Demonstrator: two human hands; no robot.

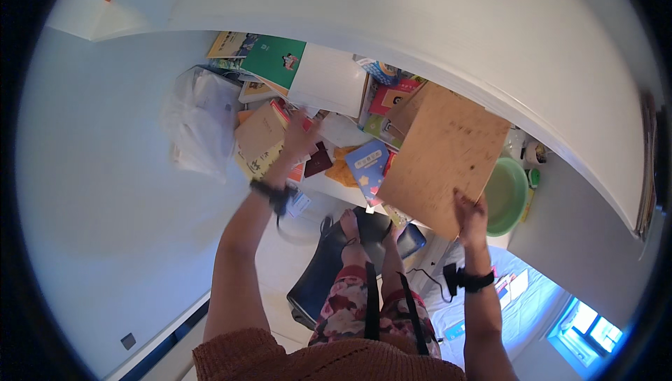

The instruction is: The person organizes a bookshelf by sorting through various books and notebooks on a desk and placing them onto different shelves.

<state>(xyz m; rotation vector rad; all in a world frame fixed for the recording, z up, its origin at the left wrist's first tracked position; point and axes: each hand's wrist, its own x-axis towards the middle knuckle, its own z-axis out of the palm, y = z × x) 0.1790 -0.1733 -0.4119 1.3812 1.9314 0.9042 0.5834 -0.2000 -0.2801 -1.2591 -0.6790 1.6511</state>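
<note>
My right hand [471, 214] grips the lower right edge of a flat brown board [444, 150], thumb on top. The board is tilted and covers part of the book pile and of a green basin's left side. My left hand [301, 137], slightly blurred, reaches over the books at the left with its fingers apart. Beneath it lie a tan-covered book [260, 131] and a yellow book [259, 163]. A dark red booklet [318, 160] is beside that hand. Between my hands lies a blue booklet [368, 165] with star shapes.
A white shelf [392, 10] overhangs the desk. Behind the pile are a green book [275, 61] and a white folder [327, 79]. A plastic bag [201, 118] stands left; the green basin [505, 195] is at the right. A black chair [318, 269] is below me.
</note>
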